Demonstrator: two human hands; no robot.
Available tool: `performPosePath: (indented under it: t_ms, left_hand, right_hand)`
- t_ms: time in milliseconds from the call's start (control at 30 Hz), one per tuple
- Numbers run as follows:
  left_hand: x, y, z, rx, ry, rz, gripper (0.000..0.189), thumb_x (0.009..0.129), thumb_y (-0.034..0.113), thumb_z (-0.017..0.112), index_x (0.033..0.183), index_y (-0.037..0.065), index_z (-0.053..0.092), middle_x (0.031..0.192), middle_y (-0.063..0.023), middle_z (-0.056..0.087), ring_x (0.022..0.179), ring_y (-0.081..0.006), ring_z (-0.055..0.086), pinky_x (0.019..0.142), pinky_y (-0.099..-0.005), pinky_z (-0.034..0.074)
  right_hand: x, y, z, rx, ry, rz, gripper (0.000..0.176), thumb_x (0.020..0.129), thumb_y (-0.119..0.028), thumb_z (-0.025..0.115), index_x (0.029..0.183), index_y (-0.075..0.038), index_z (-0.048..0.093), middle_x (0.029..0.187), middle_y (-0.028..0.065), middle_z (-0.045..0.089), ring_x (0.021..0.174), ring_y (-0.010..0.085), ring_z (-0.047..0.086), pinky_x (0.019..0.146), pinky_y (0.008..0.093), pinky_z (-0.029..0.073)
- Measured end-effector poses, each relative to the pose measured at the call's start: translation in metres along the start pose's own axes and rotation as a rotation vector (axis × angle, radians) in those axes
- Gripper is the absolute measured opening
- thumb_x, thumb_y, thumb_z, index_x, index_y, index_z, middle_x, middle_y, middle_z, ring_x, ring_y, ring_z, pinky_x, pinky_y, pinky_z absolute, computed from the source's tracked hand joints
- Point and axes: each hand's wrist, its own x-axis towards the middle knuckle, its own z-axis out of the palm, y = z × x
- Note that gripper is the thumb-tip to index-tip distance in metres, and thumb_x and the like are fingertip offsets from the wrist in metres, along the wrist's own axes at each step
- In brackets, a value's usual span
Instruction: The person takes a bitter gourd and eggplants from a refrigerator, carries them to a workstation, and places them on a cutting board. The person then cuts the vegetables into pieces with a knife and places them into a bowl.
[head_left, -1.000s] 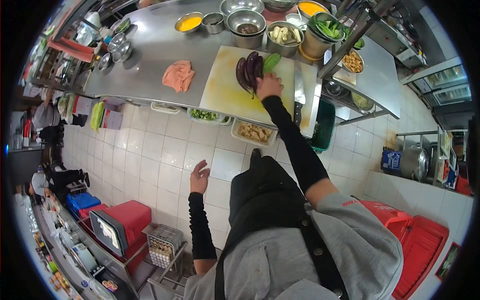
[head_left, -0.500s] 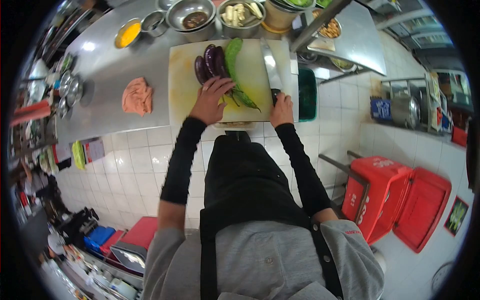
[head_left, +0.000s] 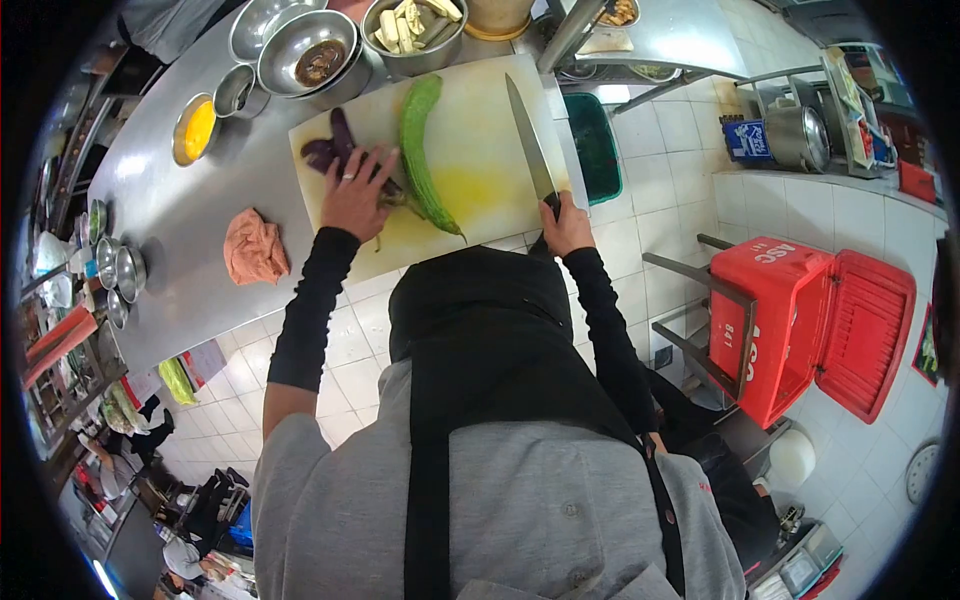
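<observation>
My left hand [head_left: 357,190] lies with spread fingers over the dark purple eggplants [head_left: 335,142] on the left part of the white cutting board [head_left: 480,130], covering part of them. Right of it lies a long green gourd [head_left: 418,150], curved and apart from my hand. My right hand [head_left: 569,224] is closed around the black handle of a large knife [head_left: 534,140]. The blade rests along the board's right side, its tip pointing away from me.
Beyond the board stand a bowl of cut pieces [head_left: 413,50], a bowl of dark sauce [head_left: 308,55] and a bowl of yellow liquid [head_left: 196,130]. A pink cloth [head_left: 254,246] lies left. A green bin [head_left: 592,150] and red cooler [head_left: 770,330] are right.
The view has turned and shifted. My left hand has moved left with the eggplants, away from the green gourd. My right hand still holds the knife.
</observation>
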Motion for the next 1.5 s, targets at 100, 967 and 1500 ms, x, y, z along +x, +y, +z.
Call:
performPosePath:
  t_ms: [100, 967, 1500]
  left_hand:
    - [-0.020, -0.035, 0.001, -0.045, -0.050, 0.007, 0.094, 0.075, 0.019, 0.073, 0.160, 0.029, 0.035, 0.169, -0.0042, 0.024, 0.154, -0.0329, 0.024, 0.119, -0.0675, 0.024]
    - [0.130, 0.088, 0.025, 0.024, 0.025, 0.317, 0.046, 0.094, 0.025, 0.067, 0.135, 0.010, 0.052, 0.114, -0.0121, 0.058, 0.103, -0.0325, 0.066, 0.099, -0.0501, 0.048]
    - [0.132, 0.080, 0.037, 0.082, 0.156, 0.371, 0.046, 0.094, 0.017, 0.064, 0.138, 0.009, 0.052, 0.116, -0.0131, 0.058, 0.111, -0.0331, 0.062, 0.094, -0.0478, 0.051]
  right_hand:
    - [-0.013, -0.011, -0.007, 0.046, -0.007, 0.003, 0.033, 0.098, -0.027, 0.064, 0.105, 0.000, 0.048, 0.084, 0.0364, 0.067, 0.084, 0.0572, 0.065, 0.076, 0.0630, 0.051]
    - [-0.079, -0.039, -0.065, -0.233, 0.074, 0.140, 0.034, 0.105, -0.035, 0.054, 0.098, -0.001, 0.049, 0.072, 0.0320, 0.065, 0.072, 0.0541, 0.064, 0.062, 0.0626, 0.049]
    - [-0.074, -0.034, -0.073, -0.221, -0.128, 0.109, 0.036, 0.106, -0.033, 0.050, 0.101, 0.002, 0.050, 0.078, 0.0310, 0.069, 0.077, 0.0517, 0.069, 0.070, 0.0588, 0.057]
